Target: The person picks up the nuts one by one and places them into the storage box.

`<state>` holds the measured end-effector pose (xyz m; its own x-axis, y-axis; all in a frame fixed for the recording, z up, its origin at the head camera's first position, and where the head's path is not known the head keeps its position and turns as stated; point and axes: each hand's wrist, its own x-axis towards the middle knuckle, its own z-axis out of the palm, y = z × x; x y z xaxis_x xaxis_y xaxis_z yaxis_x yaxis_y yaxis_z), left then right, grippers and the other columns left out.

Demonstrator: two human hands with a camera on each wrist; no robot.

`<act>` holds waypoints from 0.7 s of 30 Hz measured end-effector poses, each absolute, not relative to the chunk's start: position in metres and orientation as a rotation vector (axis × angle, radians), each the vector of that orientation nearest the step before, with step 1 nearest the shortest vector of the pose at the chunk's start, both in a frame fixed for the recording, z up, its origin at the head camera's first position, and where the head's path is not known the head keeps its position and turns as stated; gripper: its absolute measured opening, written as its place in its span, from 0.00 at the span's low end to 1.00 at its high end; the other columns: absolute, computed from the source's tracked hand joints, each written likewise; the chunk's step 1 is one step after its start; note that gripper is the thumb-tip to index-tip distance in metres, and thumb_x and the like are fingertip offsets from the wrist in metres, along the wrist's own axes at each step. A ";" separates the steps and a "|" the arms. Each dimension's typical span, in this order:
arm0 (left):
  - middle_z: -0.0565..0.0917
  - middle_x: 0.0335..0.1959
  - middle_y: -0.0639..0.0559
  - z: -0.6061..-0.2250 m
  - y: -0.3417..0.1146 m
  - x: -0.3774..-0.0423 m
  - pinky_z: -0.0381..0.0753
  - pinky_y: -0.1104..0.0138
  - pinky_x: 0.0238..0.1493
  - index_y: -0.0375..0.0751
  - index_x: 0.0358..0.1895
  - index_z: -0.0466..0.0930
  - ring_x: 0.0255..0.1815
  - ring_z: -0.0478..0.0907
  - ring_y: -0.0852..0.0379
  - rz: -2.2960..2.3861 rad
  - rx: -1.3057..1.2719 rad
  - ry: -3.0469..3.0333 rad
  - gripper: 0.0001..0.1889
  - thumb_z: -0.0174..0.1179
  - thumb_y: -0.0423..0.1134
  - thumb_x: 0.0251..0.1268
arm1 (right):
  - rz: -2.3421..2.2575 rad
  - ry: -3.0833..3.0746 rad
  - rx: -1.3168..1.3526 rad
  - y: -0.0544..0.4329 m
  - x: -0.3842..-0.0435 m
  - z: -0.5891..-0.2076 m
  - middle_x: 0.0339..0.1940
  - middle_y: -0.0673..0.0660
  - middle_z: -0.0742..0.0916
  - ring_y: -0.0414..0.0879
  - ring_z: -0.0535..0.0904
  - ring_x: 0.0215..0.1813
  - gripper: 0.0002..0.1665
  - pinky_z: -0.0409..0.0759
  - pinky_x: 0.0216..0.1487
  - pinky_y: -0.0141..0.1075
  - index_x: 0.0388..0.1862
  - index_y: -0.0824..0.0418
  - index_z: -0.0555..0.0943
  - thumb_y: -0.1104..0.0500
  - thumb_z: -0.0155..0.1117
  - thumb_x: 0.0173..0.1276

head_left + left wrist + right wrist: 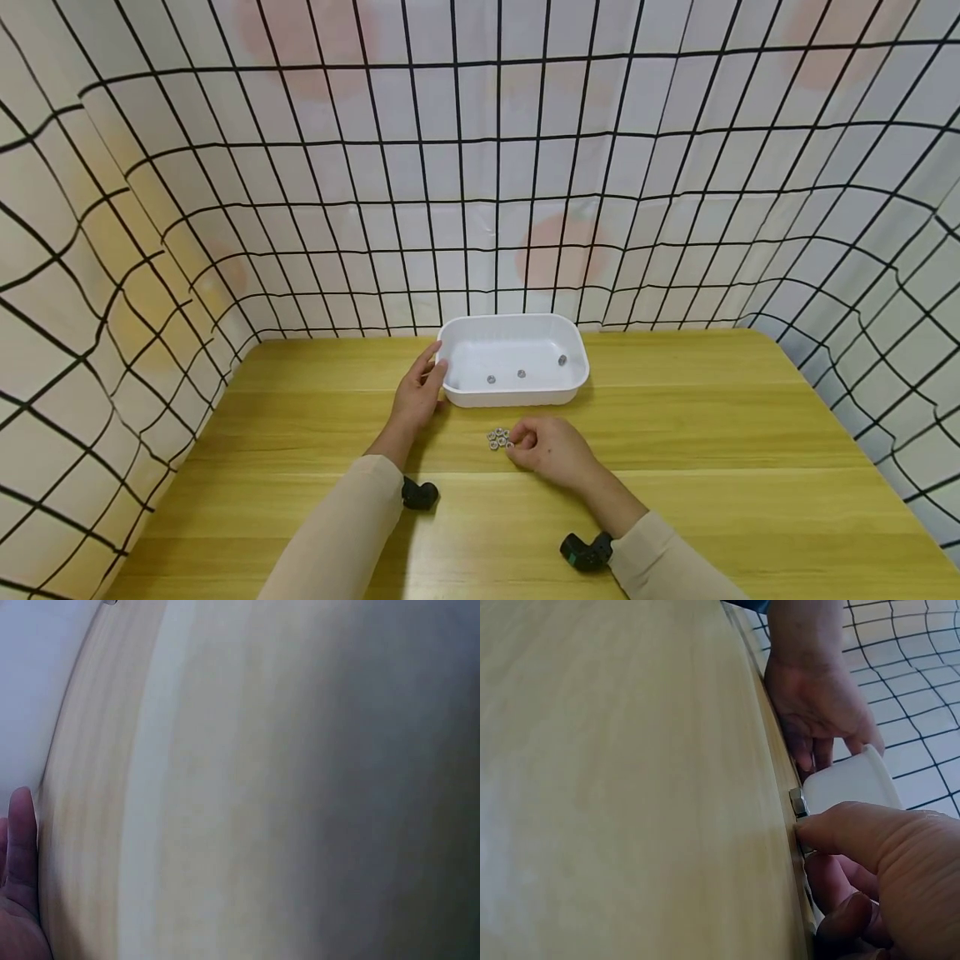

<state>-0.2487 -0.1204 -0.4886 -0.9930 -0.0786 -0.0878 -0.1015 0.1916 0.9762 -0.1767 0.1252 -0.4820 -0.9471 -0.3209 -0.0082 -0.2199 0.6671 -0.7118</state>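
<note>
A white plastic tray stands near the back of the table, with 3 metal nuts lying apart inside it. My left hand holds the tray's left end, thumb at the rim and fingers along the outer wall. In front of the tray, a small cluster of hex nuts lies on the wood. My right hand is at the right side of this cluster, thumb and forefinger closing on a nut at its edge. In the right wrist view, another nut stands just beyond the thumb tip.
The wooden table reaches to a white curtain with a black grid, which hangs behind and along both sides. Black wrist cameras sit at both sleeve cuffs.
</note>
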 end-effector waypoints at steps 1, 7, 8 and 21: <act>0.73 0.73 0.46 -0.489 -0.120 -0.249 0.84 0.68 0.35 0.72 0.74 0.68 0.63 0.76 0.46 1.976 -0.179 2.412 0.24 0.53 0.58 0.78 | -1.142 2.751 -0.447 0.125 -0.176 -0.482 0.23 0.43 0.82 0.37 0.75 0.27 0.05 0.74 0.33 0.31 0.33 0.50 0.85 0.53 0.75 0.62; 0.72 0.73 0.46 -0.488 -0.120 -0.247 0.84 0.67 0.35 0.73 0.74 0.68 0.63 0.75 0.45 1.966 -0.182 2.419 0.24 0.53 0.58 0.78 | -1.121 2.773 -0.456 0.125 -0.175 -0.482 0.24 0.43 0.81 0.38 0.74 0.28 0.05 0.73 0.33 0.31 0.32 0.51 0.84 0.55 0.74 0.62; 0.72 0.73 0.46 -0.488 -0.120 -0.247 0.84 0.67 0.35 0.73 0.74 0.68 0.63 0.75 0.46 1.964 -0.188 2.418 0.24 0.53 0.58 0.78 | -1.120 2.771 -0.458 0.125 -0.174 -0.482 0.24 0.43 0.81 0.38 0.74 0.28 0.05 0.73 0.33 0.31 0.32 0.51 0.84 0.55 0.74 0.62; 0.74 0.71 0.48 -0.487 -0.120 -0.247 0.85 0.67 0.35 0.75 0.73 0.68 0.63 0.75 0.47 1.960 -0.197 2.422 0.23 0.52 0.57 0.79 | -1.241 2.641 -0.427 0.128 -0.177 -0.474 0.26 0.47 0.82 0.39 0.75 0.29 0.04 0.74 0.31 0.30 0.34 0.52 0.85 0.55 0.72 0.64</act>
